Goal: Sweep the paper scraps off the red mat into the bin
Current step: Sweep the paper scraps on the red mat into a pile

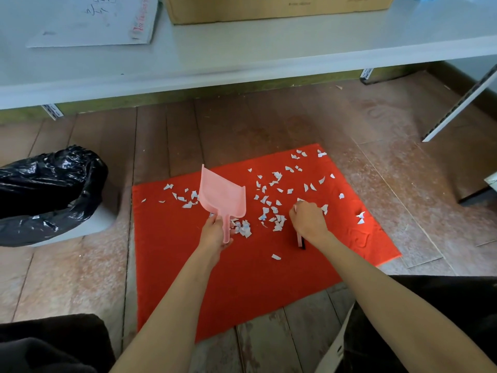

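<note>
Soft, even daylight lights the scene, brightest on the pale far surface (242, 57). Small glare spots glint on the black bin bag (53, 184) at left. Shadows on the red mat (255, 286) are faint. Wide-angle distortion bows the surface's edge; the near corners look soft.

Bare forearms (174, 305), dark trousers (48, 343)

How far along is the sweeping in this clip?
Early. Done: nothing visible; the dustpan looks empty. In hand: the left hand grips the dustpan handle, the right hand grips a brush. Left: scraps lie all over the mat, and all must go to the bin.
</note>
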